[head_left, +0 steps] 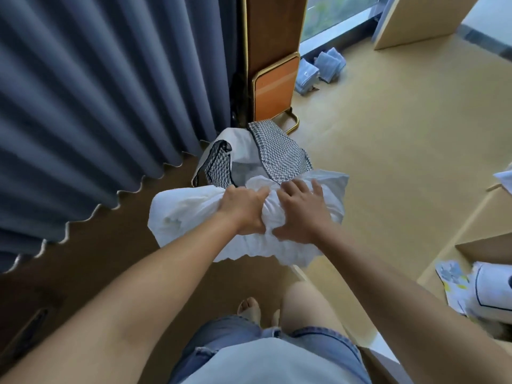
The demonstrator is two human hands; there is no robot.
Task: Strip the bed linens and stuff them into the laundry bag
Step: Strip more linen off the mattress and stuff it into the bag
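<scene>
Left hand [243, 210]: fingers curled into a gathered fold at the middle of the white linen bundle [177, 214], gripping it. Right hand [300, 212]: fingers spread wide and fairly straight, pressing flat on the bundle's top just beside the left; it holds nothing. The bundle sits over the near rim of the houndstooth laundry bag [279, 155], most of it outside the mouth; white cloth shows inside the bag. The bag stands on the floor [388, 148], close to the blue curtain [83, 106]. Judgement: the linen is soft, light and bulky, likely to puff back when released. Best held at bunched folds near the centre, since loose edges would trail over the rim. Pushing down with a flat palm should compact it. Folded blue towels [318, 69] lie well apart by the window.
</scene>
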